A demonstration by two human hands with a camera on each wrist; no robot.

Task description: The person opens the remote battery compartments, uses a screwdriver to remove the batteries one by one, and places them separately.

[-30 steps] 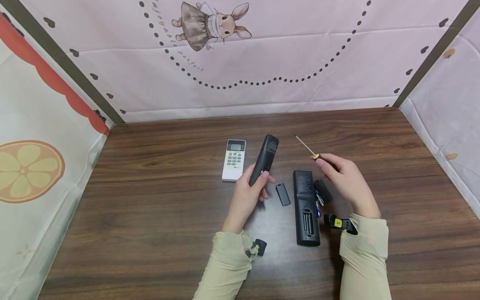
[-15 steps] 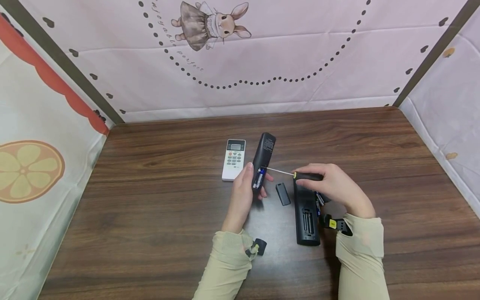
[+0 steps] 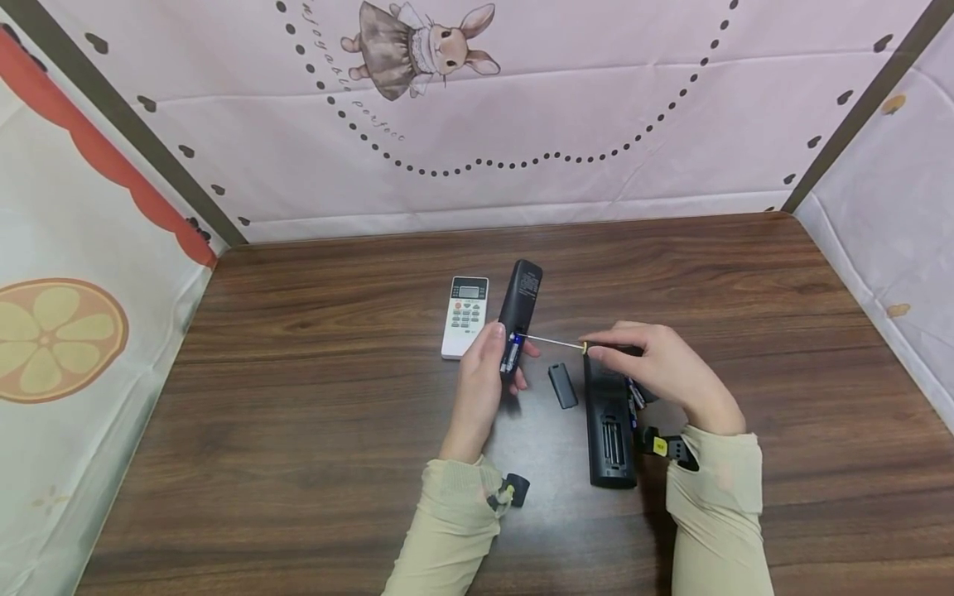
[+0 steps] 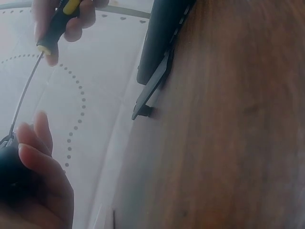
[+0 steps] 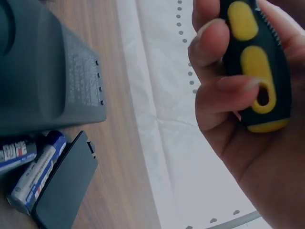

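Observation:
My left hand (image 3: 480,381) grips a small black remote control (image 3: 521,298) tilted up off the table, its back showing. Blue-and-silver batteries (image 3: 511,353) sit in its opened compartment. A screwdriver (image 5: 257,67) with a black and yellow handle is held in the fingers of my right hand (image 3: 659,364). Its thin shaft (image 3: 555,341) reaches left, and the tip meets the remote at the battery end in the head view. Beneath the right hand lies a larger black remote (image 3: 611,430), back up, with a bare battery slot. A small battery cover (image 3: 562,386) lies between the two remotes.
A white remote (image 3: 464,319) with a small display lies behind the left hand. Loose batteries (image 5: 40,171) and a larger battery cover (image 5: 66,186) lie beside the big black remote. Fabric walls (image 3: 522,108) bound the wooden table (image 3: 298,414) at the back and sides.
My right hand has come left and down, bringing the screwdriver tip to the small remote. The left hand has turned that remote, so its batteries now show.

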